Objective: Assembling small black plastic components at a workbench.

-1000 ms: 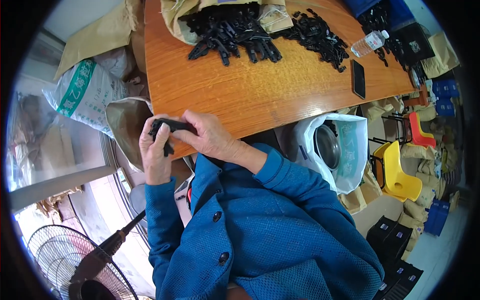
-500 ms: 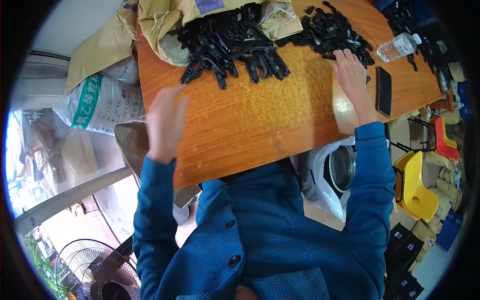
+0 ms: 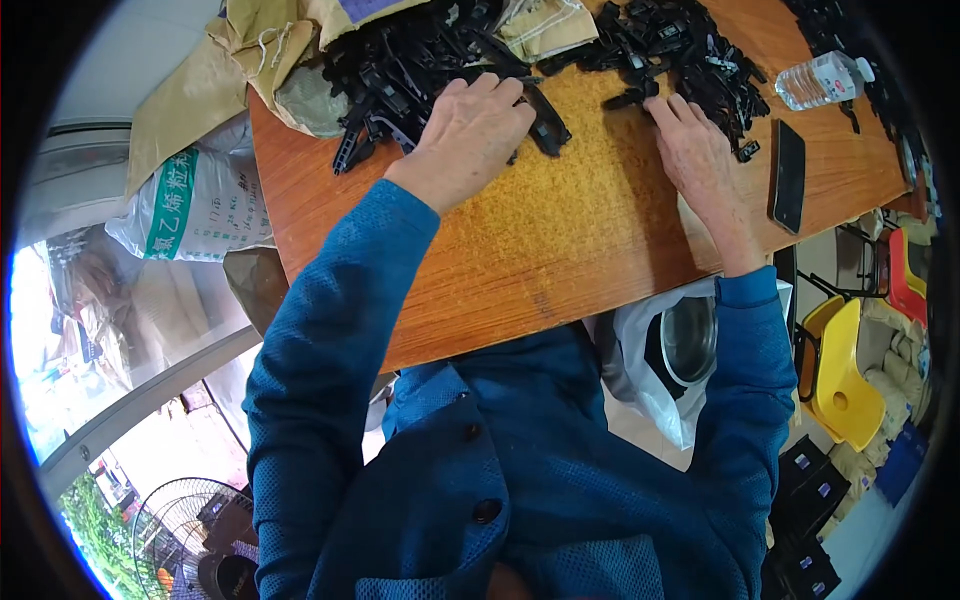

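My left hand (image 3: 472,140) bends its fingers over the front of a pile of long black plastic parts (image 3: 385,85). Its fingers are closed on one of these parts, with the tips partly hidden. At the near edge of a second pile, of smaller black plastic pieces (image 3: 700,60), is my right hand (image 3: 695,150). Its bent fingers grip the end of a small black plastic piece (image 3: 630,98) that sticks out to the left. Both piles lie on the wooden table (image 3: 480,270).
An open brown paper sack (image 3: 290,50) lies behind the long parts. To the right are a black phone (image 3: 788,178) and a clear water bottle (image 3: 820,82). A white sack (image 3: 205,205) stands left of the table, a fan (image 3: 195,525) lower left, yellow chairs (image 3: 845,375) at right.
My left hand has moved right and forward from the table's left side onto the long parts. My right hand has shifted slightly nearer, and a small piece now sticks out beside its fingers.
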`<state>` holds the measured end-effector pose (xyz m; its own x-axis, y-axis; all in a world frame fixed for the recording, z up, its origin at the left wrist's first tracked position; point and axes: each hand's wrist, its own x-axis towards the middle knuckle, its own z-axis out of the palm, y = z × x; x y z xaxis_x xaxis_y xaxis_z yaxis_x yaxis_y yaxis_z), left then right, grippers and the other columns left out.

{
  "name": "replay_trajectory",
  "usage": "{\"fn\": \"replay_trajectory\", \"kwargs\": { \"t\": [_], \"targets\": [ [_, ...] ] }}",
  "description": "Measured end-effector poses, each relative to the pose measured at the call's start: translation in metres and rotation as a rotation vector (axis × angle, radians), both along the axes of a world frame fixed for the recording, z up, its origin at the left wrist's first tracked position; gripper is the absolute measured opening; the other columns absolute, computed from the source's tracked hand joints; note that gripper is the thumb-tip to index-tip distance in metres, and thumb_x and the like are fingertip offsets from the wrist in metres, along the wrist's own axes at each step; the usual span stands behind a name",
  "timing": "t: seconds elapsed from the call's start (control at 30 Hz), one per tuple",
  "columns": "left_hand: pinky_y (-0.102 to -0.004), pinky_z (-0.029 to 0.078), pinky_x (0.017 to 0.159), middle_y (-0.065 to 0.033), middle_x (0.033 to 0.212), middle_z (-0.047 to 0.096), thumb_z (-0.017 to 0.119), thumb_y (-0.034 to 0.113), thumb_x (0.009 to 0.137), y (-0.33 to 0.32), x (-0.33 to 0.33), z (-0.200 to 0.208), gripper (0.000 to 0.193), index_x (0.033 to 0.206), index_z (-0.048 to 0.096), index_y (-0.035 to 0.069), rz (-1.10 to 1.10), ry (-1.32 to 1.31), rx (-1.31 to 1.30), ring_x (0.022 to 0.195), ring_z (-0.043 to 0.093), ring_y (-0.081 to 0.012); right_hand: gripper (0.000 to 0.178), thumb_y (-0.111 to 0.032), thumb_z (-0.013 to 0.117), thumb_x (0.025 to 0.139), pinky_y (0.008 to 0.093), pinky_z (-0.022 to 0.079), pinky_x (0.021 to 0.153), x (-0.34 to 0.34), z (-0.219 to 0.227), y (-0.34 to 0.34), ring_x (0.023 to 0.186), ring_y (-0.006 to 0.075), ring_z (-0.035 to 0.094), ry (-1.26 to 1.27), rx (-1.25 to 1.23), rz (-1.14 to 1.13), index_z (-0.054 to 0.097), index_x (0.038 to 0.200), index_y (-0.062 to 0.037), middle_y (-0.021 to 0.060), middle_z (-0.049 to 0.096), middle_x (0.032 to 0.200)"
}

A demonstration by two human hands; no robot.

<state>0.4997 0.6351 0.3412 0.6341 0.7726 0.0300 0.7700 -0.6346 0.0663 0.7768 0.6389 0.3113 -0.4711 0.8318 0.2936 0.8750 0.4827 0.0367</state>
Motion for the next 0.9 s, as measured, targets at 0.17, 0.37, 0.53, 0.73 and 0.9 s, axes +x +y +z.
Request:
{"fn": "replay_trajectory", "kwargs": {
  "t": [0.17,0.37,0.53,0.73,0.9],
  "targets": [
    [-0.0446,0.048,0.083,-0.0095,0.092,0.062,0.061,0.001,0.076,0.002,-0.021,-0.002,0.016,0.092,0.064,0.003,-0.036,0.125,-0.030,0.091,0.057,-0.0272,0.037,-0.001,0.057,0.087,0.0331,0.052,0.069,-0.003,-0.003,-0.006,0.084,0.0270,0.062,0.312,-0.017,-0.043,0.052,0.122,-0.0114,0.0134,0.058,0.098],
    [-0.0376,0.051,0.063,-0.0095,0.080,0.064,0.064,0.011,0.082,-0.011,-0.035,0.001,0.011,0.088,0.063,0.001,0.118,-0.171,-0.052,0.075,0.062,-0.0253,0.032,0.000,0.055,0.090,0.0217,0.051,0.068,-0.041,0.008,-0.045,0.086,0.0110,0.062,1.305,-0.610,-0.102,0.054,0.122,-0.0060,0.0051,0.062,0.105],
    [-0.0229,0.050,0.057,-0.0010,0.079,0.060,0.061,0.016,0.091,-0.046,-0.046,0.007,0.019,0.104,0.062,0.003,0.339,-1.311,-1.234,0.071,0.061,-0.0086,0.021,0.003,0.058,0.087,0.0246,0.051,0.073,-0.091,0.035,-0.091,0.086,0.0132,0.062,1.062,-0.465,0.144,0.061,0.107,-0.0007,0.0046,0.063,0.096],
    [-0.0153,0.047,0.059,-0.0004,0.090,0.063,0.062,0.016,0.090,-0.096,-0.063,0.004,0.025,0.112,0.060,0.003,0.286,-1.578,-1.399,0.072,0.059,-0.0043,0.026,0.007,0.065,0.078,0.0295,0.051,0.072,-0.127,0.055,-0.127,0.084,0.0259,0.061,0.775,-0.263,0.463,0.062,0.102,-0.0013,0.0114,0.060,0.092],
    [-0.0137,0.046,0.056,0.0001,0.091,0.063,0.066,0.013,0.088,-0.131,-0.079,0.007,0.026,0.111,0.062,0.004,0.308,-1.670,-1.320,0.068,0.058,-0.0035,0.032,0.007,0.066,0.077,0.0306,0.050,0.072,-0.153,0.060,-0.153,0.088,0.0261,0.059,0.751,-0.205,0.481,0.062,0.108,-0.0026,0.0106,0.056,0.097]
  ]
}}
